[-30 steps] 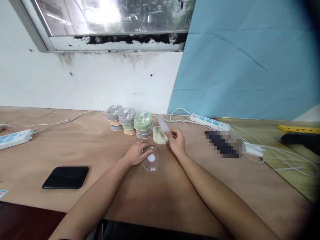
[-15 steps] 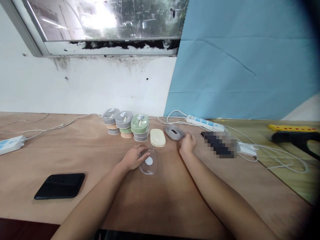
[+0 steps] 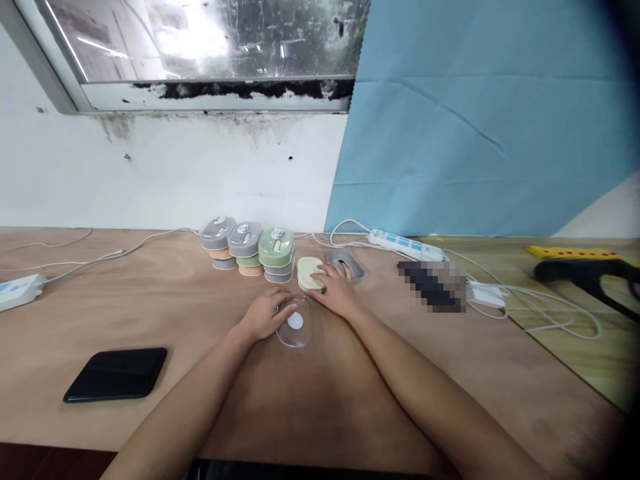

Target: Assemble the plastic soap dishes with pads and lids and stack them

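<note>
My left hand (image 3: 263, 313) rests on the wooden table (image 3: 310, 393), its fingers curled against the edge of a clear oval lid (image 3: 295, 325) with a white disc in its middle. My right hand (image 3: 334, 288) lies with fingers spread over the cream oval piece (image 3: 309, 273), touching its right side. A grey oval part (image 3: 346, 264) lies flat on the table just behind that hand. Left of the cream piece stand three short stacks of small oval boxes (image 3: 249, 250), grey, green and peach.
A black phone (image 3: 116, 374) lies at the front left. White power strips sit at the far left (image 3: 17, 291) and back right (image 3: 406, 245), with cables trailing. A blurred dark object (image 3: 433, 285) and a yellow-black tool (image 3: 585, 270) are to the right.
My right hand set the grey oval part down behind the cream piece, let it go, and came back left onto the cream piece. My left hand stayed on the clear lid.
</note>
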The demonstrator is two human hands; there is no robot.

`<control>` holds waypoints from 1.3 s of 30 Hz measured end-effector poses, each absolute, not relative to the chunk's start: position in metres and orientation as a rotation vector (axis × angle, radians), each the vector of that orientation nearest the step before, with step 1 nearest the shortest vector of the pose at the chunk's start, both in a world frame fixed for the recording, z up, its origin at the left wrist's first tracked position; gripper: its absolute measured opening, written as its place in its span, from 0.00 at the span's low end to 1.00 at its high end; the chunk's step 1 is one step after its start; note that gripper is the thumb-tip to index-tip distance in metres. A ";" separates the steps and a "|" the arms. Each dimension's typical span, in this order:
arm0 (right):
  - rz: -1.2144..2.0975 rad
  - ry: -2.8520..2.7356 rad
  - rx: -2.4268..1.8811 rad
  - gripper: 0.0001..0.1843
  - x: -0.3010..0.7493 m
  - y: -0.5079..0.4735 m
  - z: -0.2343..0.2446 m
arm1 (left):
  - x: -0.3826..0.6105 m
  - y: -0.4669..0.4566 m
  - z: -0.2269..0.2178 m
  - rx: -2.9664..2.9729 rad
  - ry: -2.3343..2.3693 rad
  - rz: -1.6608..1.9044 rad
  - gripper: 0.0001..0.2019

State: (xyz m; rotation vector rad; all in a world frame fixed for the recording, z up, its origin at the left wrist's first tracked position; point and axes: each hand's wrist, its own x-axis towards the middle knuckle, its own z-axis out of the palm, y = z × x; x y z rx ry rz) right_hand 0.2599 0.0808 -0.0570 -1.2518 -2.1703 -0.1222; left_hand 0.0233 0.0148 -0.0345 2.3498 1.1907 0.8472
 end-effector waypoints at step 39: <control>-0.030 -1.619 -1.433 0.23 0.358 0.101 -0.070 | 0.093 0.025 -0.041 2.926 1.145 0.550 0.19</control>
